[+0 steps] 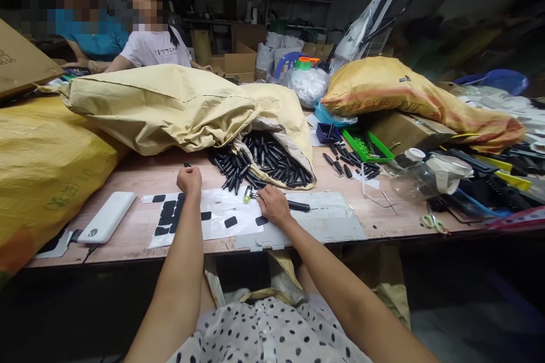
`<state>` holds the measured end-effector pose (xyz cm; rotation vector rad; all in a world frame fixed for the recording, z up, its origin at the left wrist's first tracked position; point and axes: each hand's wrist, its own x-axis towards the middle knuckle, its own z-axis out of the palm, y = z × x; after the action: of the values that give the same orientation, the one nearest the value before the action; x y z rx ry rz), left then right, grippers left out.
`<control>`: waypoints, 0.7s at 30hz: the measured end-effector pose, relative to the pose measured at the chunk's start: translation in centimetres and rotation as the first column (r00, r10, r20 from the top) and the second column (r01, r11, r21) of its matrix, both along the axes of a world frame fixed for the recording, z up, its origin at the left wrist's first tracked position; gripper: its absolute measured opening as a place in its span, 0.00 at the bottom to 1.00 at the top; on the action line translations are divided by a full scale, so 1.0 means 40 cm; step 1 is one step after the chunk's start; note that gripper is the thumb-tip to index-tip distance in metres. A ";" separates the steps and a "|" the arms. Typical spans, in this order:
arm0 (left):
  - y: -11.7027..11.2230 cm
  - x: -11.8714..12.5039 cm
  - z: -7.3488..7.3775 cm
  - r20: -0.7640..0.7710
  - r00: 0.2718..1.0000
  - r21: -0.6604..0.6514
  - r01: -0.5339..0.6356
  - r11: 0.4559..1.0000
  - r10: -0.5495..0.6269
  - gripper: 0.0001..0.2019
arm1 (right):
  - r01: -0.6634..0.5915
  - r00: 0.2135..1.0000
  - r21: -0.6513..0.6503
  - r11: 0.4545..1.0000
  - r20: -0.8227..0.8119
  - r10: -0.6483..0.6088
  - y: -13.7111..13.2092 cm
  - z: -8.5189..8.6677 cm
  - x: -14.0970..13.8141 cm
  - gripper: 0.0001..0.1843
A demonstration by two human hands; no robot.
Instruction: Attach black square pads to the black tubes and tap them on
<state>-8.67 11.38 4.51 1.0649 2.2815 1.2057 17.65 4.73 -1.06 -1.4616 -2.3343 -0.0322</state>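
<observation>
My left hand (189, 180) is closed in a loose fist on the wooden table (136, 176), just above a white sheet (221, 216) carrying black stickers (168, 216); what it holds is hidden. My right hand (272, 204) rests on the sheet with fingers curled round a thin tool (294, 205) with a black handle, its tip by a small yellow-green part (247, 194). Right behind both hands a large tan paper sack (179, 105) lies on its side, spilling several black cylindrical parts (261, 164).
A white power bank (107, 216) lies at the left near a big yellow sack (38, 170). A green tray (367, 144), blue box, clear jar (419, 173), scissors (433, 222) and another yellow sack (409, 93) crowd the right. Two people sit at the far left.
</observation>
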 end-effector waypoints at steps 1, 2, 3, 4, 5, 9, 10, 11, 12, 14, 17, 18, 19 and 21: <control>0.030 -0.015 -0.005 -0.033 0.992 -0.048 -0.122 0.991 0.121 0.12 | -0.002 1.000 0.005 1.000 -0.007 0.002 -0.001 -0.001 0.000 0.10; 0.053 -0.027 -0.010 -0.054 0.977 -0.094 -0.210 0.973 0.206 0.13 | -0.004 1.000 0.009 1.000 -0.013 0.004 -0.001 -0.002 0.000 0.09; 0.071 -0.035 -0.014 -0.070 0.965 -0.128 -0.259 0.957 0.252 0.15 | -0.005 1.000 0.011 1.000 -0.016 0.006 -0.002 -0.003 0.000 0.09; 0.083 -0.041 -0.018 -0.092 0.964 -0.140 -0.262 0.955 0.251 0.16 | -0.007 1.000 0.011 1.000 -0.016 0.007 -0.002 -0.002 -0.001 0.09; 0.091 -0.046 -0.021 -0.115 0.968 -0.146 -0.241 0.960 0.225 0.16 | -0.009 1.000 0.009 1.000 -0.013 0.009 -0.002 -0.002 -0.001 0.09; 0.090 -0.059 -0.020 -0.174 0.981 -0.157 -0.118 0.981 0.090 0.07 | -0.007 1.000 -0.011 1.000 0.001 0.007 -0.003 0.006 -0.003 0.10; 0.078 -0.060 -0.017 -0.179 0.982 -0.145 -0.089 0.985 0.062 0.06 | -0.005 1.000 -0.017 1.000 0.000 0.005 -0.003 0.008 -0.003 0.10; 0.061 -0.059 -0.015 -0.178 0.984 -0.123 -0.050 0.991 0.027 0.06 | -0.003 1.000 -0.022 1.000 -0.002 0.003 -0.003 0.010 -0.003 0.10; 0.037 -0.054 -0.014 -0.175 0.984 -0.090 0.006 0.996 -0.022 0.07 | -0.003 1.000 -0.026 1.000 -0.006 0.003 -0.003 0.012 -0.003 0.10; -0.027 -0.030 -0.018 -0.180 0.967 -0.012 0.183 0.983 -0.182 0.09 | -0.005 1.000 -0.030 1.000 -0.017 0.004 -0.003 0.014 -0.002 0.10; -0.141 0.037 -0.048 -0.268 0.823 0.042 0.529 0.847 -0.501 0.09 | -0.005 1.000 -0.036 0.999 -0.020 0.004 -0.002 0.015 -0.002 0.11; -0.174 0.063 -0.062 -0.298 0.756 0.030 0.618 0.786 -0.583 0.08 | -0.003 1.000 -0.041 0.999 -0.014 0.002 -0.001 0.015 -0.003 0.12; -0.202 0.088 -0.077 -0.321 0.696 0.011 0.681 0.732 -0.643 0.07 | 0.001 1.000 -0.047 0.999 -0.004 -0.001 0.001 0.016 -0.004 0.12; -0.237 0.127 -0.105 -0.350 0.623 -0.030 0.739 0.673 -0.699 0.06 | 0.007 1.000 -0.059 0.998 0.013 -0.007 0.004 0.019 -0.006 0.13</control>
<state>-3.60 1.90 0.32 2.1083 1.6426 0.8427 17.42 4.89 -0.32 -1.5019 -2.3591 0.0260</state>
